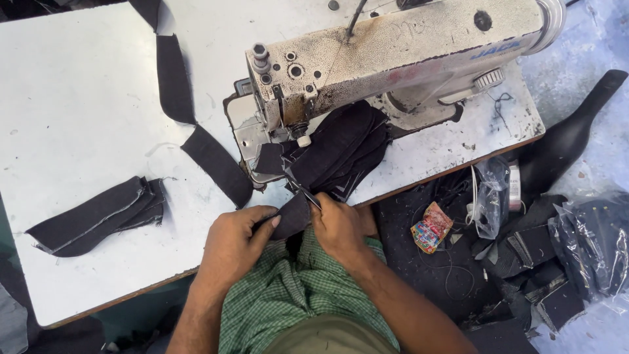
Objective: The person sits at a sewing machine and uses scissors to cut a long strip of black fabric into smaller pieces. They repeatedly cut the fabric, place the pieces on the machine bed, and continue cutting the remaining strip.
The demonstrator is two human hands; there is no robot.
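Keep the small dark denim fabric piece (291, 216), pinched between left hand (232, 246) and right hand (341, 229) at the white desk (78, 98)'s front edge, taut and flat toward the worn white sewing machine (393, 59).

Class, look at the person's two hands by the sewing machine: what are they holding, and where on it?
The left hand pinches a small dark fabric piece at its lower-left edge; the right hand grips its right edge.

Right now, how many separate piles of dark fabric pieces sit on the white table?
2. One pile of dark fabric pieces lies at the table's left; another dark pile sits under the sewing machine's arm. More pieces may be hidden beneath.
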